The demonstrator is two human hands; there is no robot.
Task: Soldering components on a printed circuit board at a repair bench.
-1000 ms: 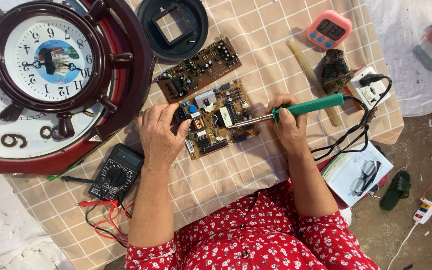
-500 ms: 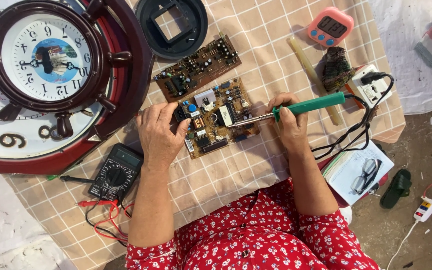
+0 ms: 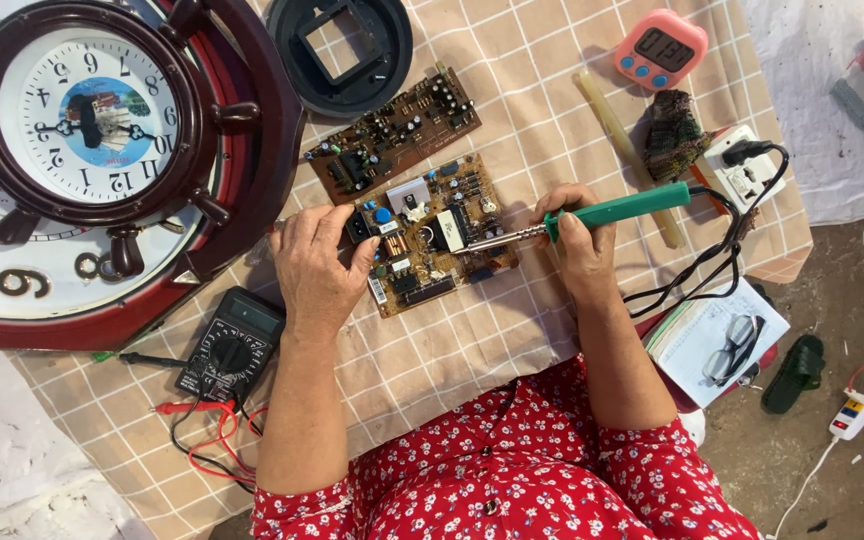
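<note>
Soldering is in hand: right hand (image 3: pixel 580 250) grips the soldering iron (image 3: pixel 592 215), left hand (image 3: pixel 317 268) flat, steadying the circuit board (image 3: pixel 427 235); next needs a steady tip.

Both forearms reach forward from the body, bare from the elbow down, with short red floral sleeves covering the upper arms. The left hand (image 3: pixel 317 270) lies palm down, back of the hand facing up, fingers loosely spread and curled a little at the tips, the thumb stretched out toward the right. Its wrist is straight in line with the forearm. The right hand (image 3: pixel 577 245) is closed in a pen-like grip, thumb and forefinger pinched together at the front, the other fingers folded beneath. Its wrist bends slightly inward, and the forearm angles in from the right. The two hands sit near each other, apart, not touching.
</note>
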